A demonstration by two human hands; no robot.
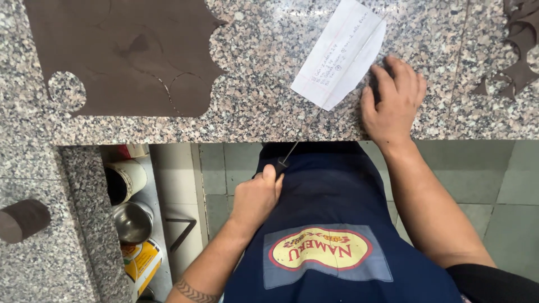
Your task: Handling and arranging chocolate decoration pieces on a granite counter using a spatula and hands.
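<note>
1. your left hand (257,197) is below the counter edge, closed in a fist around the dark handle of a thin-bladed tool (286,158), thumb on top.
2. the tool's slim metal blade runs up and to the right from your fist, crosses the counter edge and ends under the white paper slip (339,53).
3. your right hand (393,101) lies palm down on the granite counter (264,106), fingers spread slightly, fingertips just beside the right edge of the paper slip. whether it pinches anything cannot be told.
4. the paper slip lies flat on the counter, tilted, with handwriting on it.
5. a brown rolled sheet (123,53) with round cutouts lies at the counter's left; brown scraps (519,45) lie at the far right.
6. a brown cylinder (22,220) rests on the lower left ledge.
7. tins and a metal cup (132,221) stand on the shelf below the counter.
8. you wear a dark blue apron (331,224).
</note>
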